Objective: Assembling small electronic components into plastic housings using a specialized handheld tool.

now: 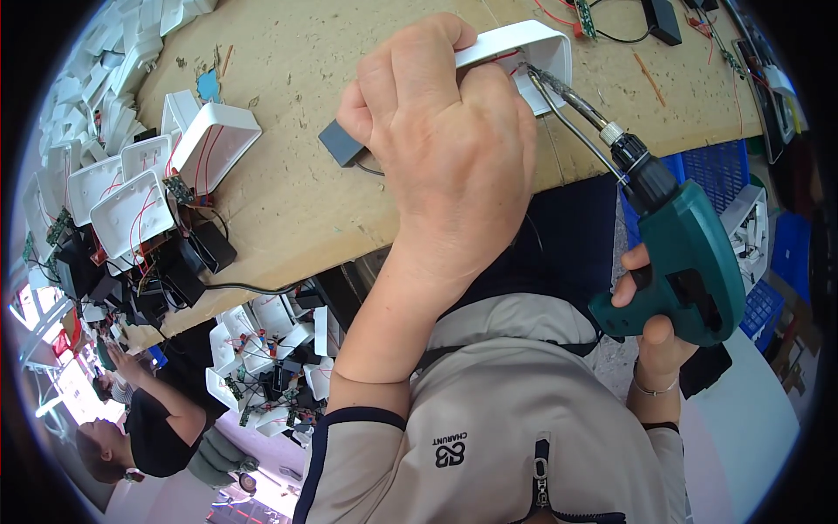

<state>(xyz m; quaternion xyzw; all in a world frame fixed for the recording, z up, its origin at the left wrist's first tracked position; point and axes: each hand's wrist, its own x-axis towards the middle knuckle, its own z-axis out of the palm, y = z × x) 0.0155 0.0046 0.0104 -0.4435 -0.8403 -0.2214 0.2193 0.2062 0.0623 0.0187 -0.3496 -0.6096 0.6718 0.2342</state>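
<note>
My left hand (454,157) is closed around a white plastic housing (515,37), held on its side at the table's far edge area. A red wire shows inside it, partly covered by my fingers. In my right hand (661,349) is a green soldering gun (698,236), its handle gripped with the fingers at the trigger. Its iron tip and thin metal feed tube (576,133) reach into the housing's open side, close to my left fingertips. The exact contact point is hidden. Beside my left wrist lies a dark grey box (339,144) with a black cable.
More white housings (131,218) with red wires, circuit boards and black boxes crowd the wooden table's (297,210) left side. Behind them rises a heap of white shells (105,70). A circuit board (585,17) lies at the far right. Blue crates (720,170) stand right; another person (161,428) sits left.
</note>
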